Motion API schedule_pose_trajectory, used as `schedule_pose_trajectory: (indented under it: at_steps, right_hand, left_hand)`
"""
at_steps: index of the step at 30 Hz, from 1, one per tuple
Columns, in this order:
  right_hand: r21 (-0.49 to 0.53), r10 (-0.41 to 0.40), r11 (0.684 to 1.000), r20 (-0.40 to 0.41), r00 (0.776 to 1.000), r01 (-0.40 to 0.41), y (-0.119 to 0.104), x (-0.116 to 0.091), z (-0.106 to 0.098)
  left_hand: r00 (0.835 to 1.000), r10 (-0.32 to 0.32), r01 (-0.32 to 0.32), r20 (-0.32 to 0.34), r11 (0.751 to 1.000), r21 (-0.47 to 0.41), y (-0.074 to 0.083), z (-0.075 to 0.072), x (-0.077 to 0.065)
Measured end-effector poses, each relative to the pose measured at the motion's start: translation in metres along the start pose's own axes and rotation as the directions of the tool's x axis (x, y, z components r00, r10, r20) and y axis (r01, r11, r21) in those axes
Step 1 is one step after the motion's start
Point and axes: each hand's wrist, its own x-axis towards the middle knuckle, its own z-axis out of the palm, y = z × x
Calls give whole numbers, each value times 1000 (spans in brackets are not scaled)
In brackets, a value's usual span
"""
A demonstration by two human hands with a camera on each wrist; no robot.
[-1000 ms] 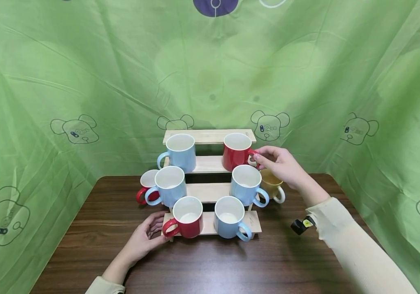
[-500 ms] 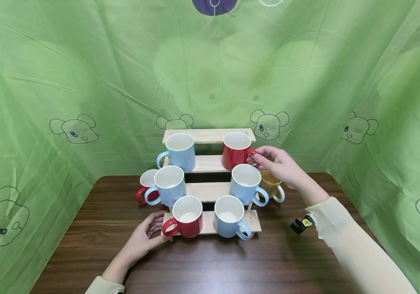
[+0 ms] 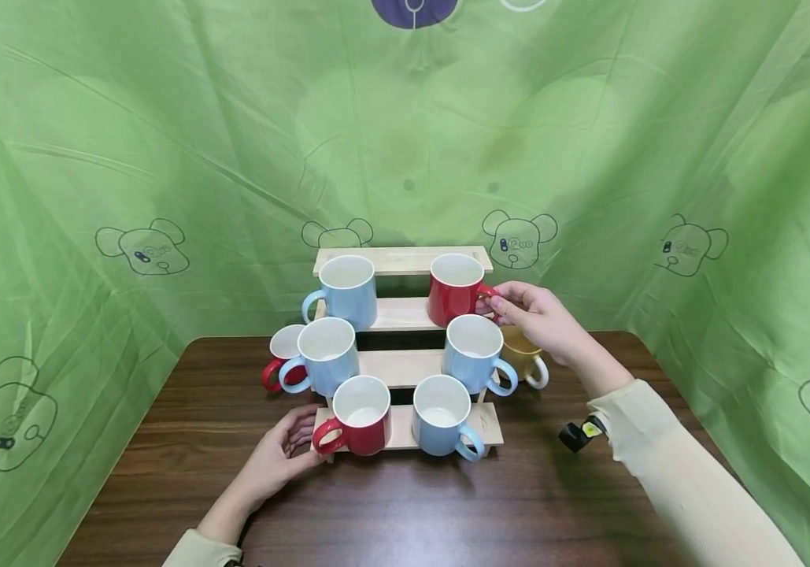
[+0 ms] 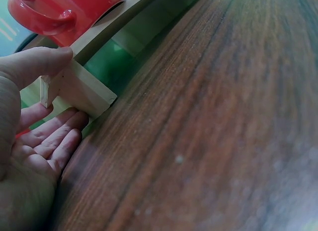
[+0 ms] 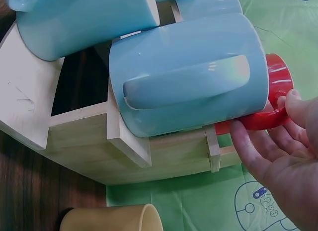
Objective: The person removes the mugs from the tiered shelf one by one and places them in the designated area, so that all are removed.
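Far left: the end of the four-tier wooden rack point(image 3: 405, 368) is gripped at the lowest board by the left hand point(image 3: 279, 461), thumb laid along the edge. Just beyond, on the dark wood-grain table point(image 3: 405, 512), a red mug with white interior point(image 3: 286, 342) is partly hidden by the middle-left blue mug point(image 3: 330, 364). Above, the upper-left blue mug point(image 3: 351, 301) is seated one tier higher; below, a lower red mug point(image 3: 366, 428) is set on the bottom tier, handle turned left. Rightward, the same board is shared by the lower-right blue mug point(image 3: 438, 425). The upper-right red mug point(image 3: 451, 303) is stood upright on the second tier from the top, its handle pinched between thumb and fingers of the right hand point(image 3: 541, 319). In front, the second-lowest tier is occupied by the middle-right blue mug point(image 3: 470, 359); beside the rack, a yellow mug point(image 3: 520, 358) is partly covered.
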Motion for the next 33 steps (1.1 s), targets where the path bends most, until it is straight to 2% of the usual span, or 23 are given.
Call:
schedule_pose_trajectory:
  at_steps: [7, 33]
  right_hand:
    - [14, 6, 1000, -45, 999, -6, -2, -1, 2]
    - [24, 9, 1000, -123, 992, -6, -3, -5, 6]
  left_hand:
    - [1000, -6, 6, 1, 1000, 1, 1, -1, 0]
    - [1000, -19, 19, 1, 1000, -7, 3, 1, -1]
